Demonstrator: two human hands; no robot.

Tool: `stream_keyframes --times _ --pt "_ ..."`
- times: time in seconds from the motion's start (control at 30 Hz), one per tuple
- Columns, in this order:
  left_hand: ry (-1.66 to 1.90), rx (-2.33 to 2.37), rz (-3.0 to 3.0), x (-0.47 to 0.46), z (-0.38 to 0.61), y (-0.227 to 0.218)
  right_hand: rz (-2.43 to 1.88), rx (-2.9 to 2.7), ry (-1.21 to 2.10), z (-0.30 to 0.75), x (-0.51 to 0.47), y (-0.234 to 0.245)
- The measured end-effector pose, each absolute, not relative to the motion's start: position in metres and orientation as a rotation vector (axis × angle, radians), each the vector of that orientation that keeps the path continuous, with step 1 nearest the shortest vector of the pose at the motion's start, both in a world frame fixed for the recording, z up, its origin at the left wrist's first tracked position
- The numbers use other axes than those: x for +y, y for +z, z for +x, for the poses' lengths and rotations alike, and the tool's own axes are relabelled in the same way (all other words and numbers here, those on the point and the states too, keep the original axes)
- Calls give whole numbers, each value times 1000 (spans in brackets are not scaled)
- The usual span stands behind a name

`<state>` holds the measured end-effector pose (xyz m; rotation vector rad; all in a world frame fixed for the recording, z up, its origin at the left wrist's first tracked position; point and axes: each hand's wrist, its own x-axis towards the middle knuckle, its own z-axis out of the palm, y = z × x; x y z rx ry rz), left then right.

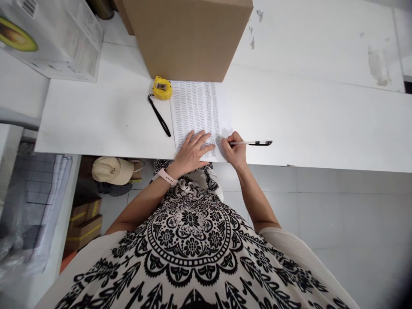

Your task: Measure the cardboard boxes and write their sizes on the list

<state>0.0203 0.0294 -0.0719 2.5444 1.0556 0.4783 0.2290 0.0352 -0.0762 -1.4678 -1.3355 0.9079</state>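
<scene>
A sheet of paper covered in columns of small text lies on the white table, close to its front edge. My left hand rests flat on the lower part of the sheet, fingers spread. In my right hand is a pen with a clear barrel and black cap end, pointing right. Its tip, partly hidden by my fingers, is near the sheet's lower right side. Left of the sheet's top sits a yellow tape measure with a black wrist strap.
A large cardboard box stands just behind the paper. A white carton with an avocado picture is at the back left. The white tabletop stretches right. Below the table at left are a beige cap and taped cardboard boxes.
</scene>
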Motion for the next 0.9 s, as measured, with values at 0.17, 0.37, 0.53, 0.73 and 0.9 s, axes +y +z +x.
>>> stream_keyframes --times 0.17,0.37,0.53,0.73,0.9 --pt "454 1070 2596 29 20 -72 -1460 -1321 917 229 35 -77" --pt "492 1057 2621 30 20 -76 -1464 -1323 877 230 36 -81" --pt "522 1049 2638 31 20 -79 -1431 -1340 883 230 37 -83" --pt "519 1056 2661 30 21 -77 -1384 -1292 898 233 38 -80" --pt "523 1051 2671 31 21 -76 -1293 -1281 1050 242 39 -79"
